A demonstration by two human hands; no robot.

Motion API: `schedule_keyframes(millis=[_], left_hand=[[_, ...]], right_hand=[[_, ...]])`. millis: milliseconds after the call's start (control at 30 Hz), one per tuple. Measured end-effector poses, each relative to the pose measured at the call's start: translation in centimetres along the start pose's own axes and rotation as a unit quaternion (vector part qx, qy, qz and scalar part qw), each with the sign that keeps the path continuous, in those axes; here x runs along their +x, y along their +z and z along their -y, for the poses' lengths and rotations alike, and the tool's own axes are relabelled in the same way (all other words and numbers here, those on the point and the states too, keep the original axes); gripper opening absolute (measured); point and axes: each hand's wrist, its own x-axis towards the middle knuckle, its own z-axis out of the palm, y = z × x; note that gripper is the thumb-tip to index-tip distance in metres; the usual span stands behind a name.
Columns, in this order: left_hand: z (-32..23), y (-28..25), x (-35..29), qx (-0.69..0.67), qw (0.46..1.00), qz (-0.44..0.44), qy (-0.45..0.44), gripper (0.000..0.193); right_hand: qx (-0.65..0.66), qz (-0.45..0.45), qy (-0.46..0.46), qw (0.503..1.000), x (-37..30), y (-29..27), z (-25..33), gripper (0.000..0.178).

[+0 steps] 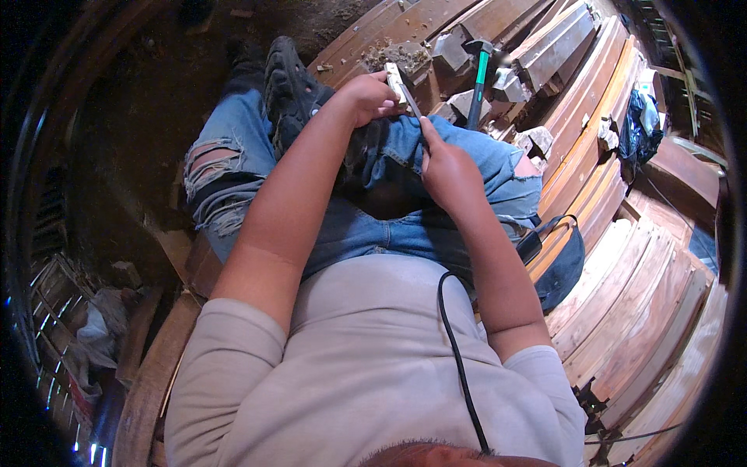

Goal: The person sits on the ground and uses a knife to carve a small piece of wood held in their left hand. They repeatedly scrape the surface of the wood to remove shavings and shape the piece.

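Observation:
My left hand (369, 98) is closed around a small pale block (395, 81), held above my bent leg. In my right hand (450, 165) is a slim, flat grey blade-like tool (411, 100); I cannot tell whether it is a file or a knife. Its far part lies along the block's right side. The right fingers are wrapped round its near end, and the index finger stretches along it. Just beyond my knee, a hammer (481, 76) with a green and black handle leans head-up among wood pieces.
Stacked wooden planks (580, 148) run along the right side. Rough wood offcuts (451, 53) and a pile of shavings (398, 56) lie ahead. A dark blue cap (562, 268) rests by my right hip. Crumpled dark plastic (643, 128) sits farther right. A black cable (451, 342) crosses my shirt.

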Motion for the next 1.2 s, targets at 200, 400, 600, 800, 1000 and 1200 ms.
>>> schedule_keyframes(millis=[200,400,600,800,1000,1200], left_hand=[[-0.1,-0.4,-0.1,0.021,1.0,0.01,0.005,0.05],[-0.4,-0.8,0.8,0.01,0.999,0.037,0.003,0.048],[-0.6,0.0,-0.1,0.026,0.999,-0.001,0.019,0.051],[0.0,-0.1,0.4,0.023,1.0,0.012,0.002,0.053],[-0.2,-1.1,0.8,0.021,1.0,0.021,0.001,0.047],[-0.6,-0.1,-0.3,0.037,0.999,0.01,0.012,0.049]], right_hand=[[0.013,-0.007,0.006,1.0,0.5,0.5,0.4,0.052],[0.017,0.001,-0.003,1.0,1.9,0.8,0.0,0.055],[-0.01,-0.02,-0.028,0.999,-0.6,0.9,-0.6,0.057],[-0.033,-0.012,-0.018,0.999,0.0,0.9,0.2,0.056],[-0.031,-0.004,0.009,0.999,0.0,1.0,1.3,0.056],[0.077,0.002,0.017,0.997,-0.3,0.1,-0.1,0.053]])
